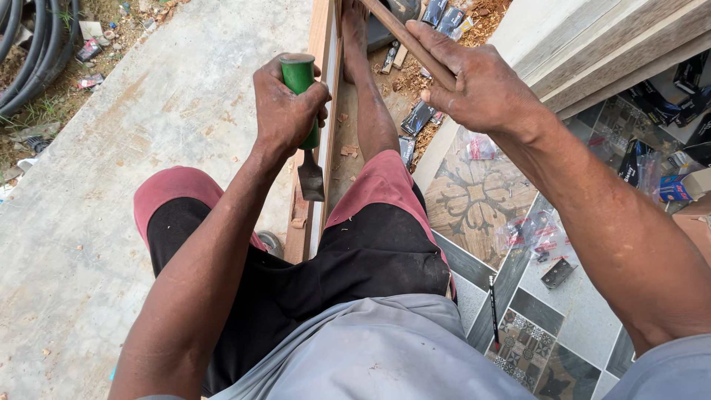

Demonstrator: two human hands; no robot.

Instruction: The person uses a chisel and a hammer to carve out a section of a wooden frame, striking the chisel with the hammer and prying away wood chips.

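Note:
My left hand [285,107] grips the green handle of a chisel [305,126], blade pointing down onto a long wooden frame piece [320,44] that runs between my legs. The blade tip rests near a cut notch in the wood at about mid-length. My right hand [466,78] is raised above it, closed around a wooden handle [404,37] that angles up toward the top of the view; its head is out of sight. Wood chips lie on the board beside my bare right leg.
Bare concrete floor [111,222] spreads to the left, with black hoses [33,44] at the top left. Patterned tiles [481,200] on the right carry plastic packets, a metal hinge [557,272] and a pencil [493,311]. Stacked boards [592,44] sit at the upper right.

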